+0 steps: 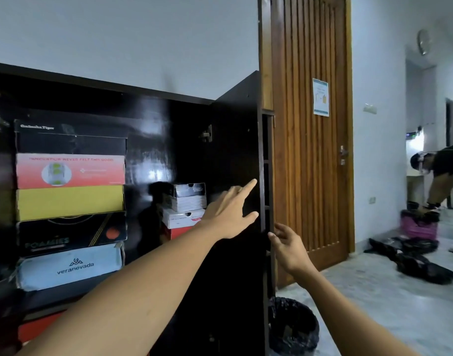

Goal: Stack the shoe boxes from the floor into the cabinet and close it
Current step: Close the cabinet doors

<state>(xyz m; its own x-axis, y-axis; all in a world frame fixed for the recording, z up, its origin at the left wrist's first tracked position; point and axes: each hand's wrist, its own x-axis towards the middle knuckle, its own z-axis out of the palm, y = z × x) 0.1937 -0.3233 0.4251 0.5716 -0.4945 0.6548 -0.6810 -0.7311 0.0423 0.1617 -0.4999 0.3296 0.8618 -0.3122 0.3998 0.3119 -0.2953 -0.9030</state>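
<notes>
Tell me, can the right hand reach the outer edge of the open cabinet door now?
Probably yes. The right hand is beside the outer edge of the cabinet door, its fingers at or nearly at it, with nothing between. The left hand lies against the inner face, out of the way.

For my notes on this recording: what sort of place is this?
Probably a room or hallway in a home: a dark cabinet stacked with shoe boxes, a slatted wooden door, and a stone-look floor with a waste bin.
</notes>
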